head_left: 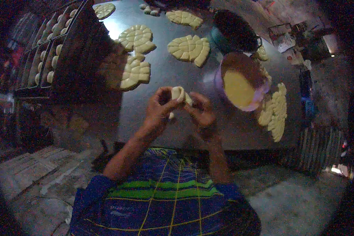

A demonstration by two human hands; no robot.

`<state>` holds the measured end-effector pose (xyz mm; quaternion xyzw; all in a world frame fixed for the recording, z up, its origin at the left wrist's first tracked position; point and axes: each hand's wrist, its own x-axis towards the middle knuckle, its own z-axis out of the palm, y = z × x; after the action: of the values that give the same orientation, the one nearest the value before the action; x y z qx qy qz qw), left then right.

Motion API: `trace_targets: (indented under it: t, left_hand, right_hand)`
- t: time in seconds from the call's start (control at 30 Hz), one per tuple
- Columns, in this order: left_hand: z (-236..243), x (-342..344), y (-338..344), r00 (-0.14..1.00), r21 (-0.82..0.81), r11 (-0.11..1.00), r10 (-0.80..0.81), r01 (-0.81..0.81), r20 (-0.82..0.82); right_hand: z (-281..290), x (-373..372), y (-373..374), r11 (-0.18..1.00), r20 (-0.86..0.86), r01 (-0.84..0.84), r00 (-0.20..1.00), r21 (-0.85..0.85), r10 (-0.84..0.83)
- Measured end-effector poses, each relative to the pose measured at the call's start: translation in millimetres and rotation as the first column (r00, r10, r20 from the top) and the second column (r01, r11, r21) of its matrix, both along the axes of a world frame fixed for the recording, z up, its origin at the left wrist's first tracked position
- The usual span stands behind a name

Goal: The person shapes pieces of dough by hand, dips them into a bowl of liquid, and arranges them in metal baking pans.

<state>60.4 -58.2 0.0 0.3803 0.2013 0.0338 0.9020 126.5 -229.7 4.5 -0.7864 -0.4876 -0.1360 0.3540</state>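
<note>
Over the metal table (153, 114), my left hand (161, 106) grips a small folded piece of pale dough (178, 93) with thumb and fingers. My right hand (200, 110) pinches the same piece from the other side. A small pale bit (171, 115), partly hidden, shows just beneath my left hand. Scored, segmented pale dough shapes (188, 48) lie beyond and to the sides of my hands. A purple bowl (259, 92) with yellow paste-like contents stands to the right, beside long knobbly dough pieces (278, 114).
A dark rack (69, 67) with trays of round dough pieces stands at the left. A dark pot (234, 27) with a teal side is at the back right, near several small pale lumps (149, 10) at the far edge. Corrugated sheeting (318, 147) stands beyond the right edge.
</note>
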Motion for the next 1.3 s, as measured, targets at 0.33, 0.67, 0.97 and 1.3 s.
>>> trace_targets:
  t: [0.33,0.67,0.97,1.3]
  left_hand:
    - [36,-30,55,0.911,0.541,0.796,-0.394,0.271,0.124]
    - [1,-21,53,0.983,-0.234,0.959,-0.174,0.158,-0.051]
    - [11,-24,55,0.967,0.237,0.954,-0.219,0.184,0.129]
    - [2,-26,41,0.983,0.348,0.928,-0.167,0.129,0.080]
  right_hand:
    - [59,10,24,0.990,-0.449,-0.116,0.891,-0.085,0.066]
    - [49,-26,51,0.978,0.029,0.121,0.993,-0.172,-0.118]
    - [45,-51,71,0.906,-0.354,0.423,0.846,-0.011,-0.400]
    - [-7,-45,50,0.885,-0.430,0.412,0.854,0.217,-0.292]
